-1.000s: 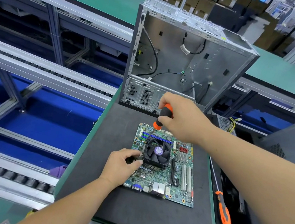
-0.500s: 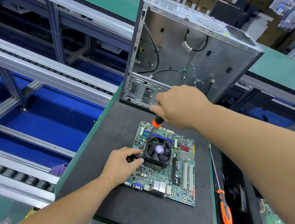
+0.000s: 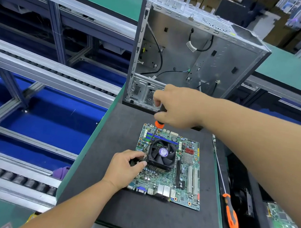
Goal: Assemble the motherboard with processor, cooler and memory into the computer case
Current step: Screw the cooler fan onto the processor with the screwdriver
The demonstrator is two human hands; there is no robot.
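A green motherboard (image 3: 185, 182) lies flat on the black mat (image 3: 151, 220), with a black fan cooler (image 3: 162, 154) mounted near its middle. My right hand (image 3: 179, 107) grips an orange-handled screwdriver (image 3: 155, 128) upright, its tip down at the cooler's far left corner. My left hand (image 3: 125, 167) rests on the board's left edge, fingers and thumb pinching the cooler's near left corner. The open metal computer case (image 3: 218, 65) stands upright just behind the board, loose cables hanging inside it.
A second orange screwdriver (image 3: 229, 212) lies along the mat's right edge. Another circuit board (image 3: 282, 223) sits in the dark bin to the right. Conveyor rails and blue trays run along the left. A purple object (image 3: 62, 171) pokes out by the mat's left edge.
My right hand has lifted slightly and closed further over the screwdriver handle, hiding most of the orange grip. My left hand stays at the cooler's corner.
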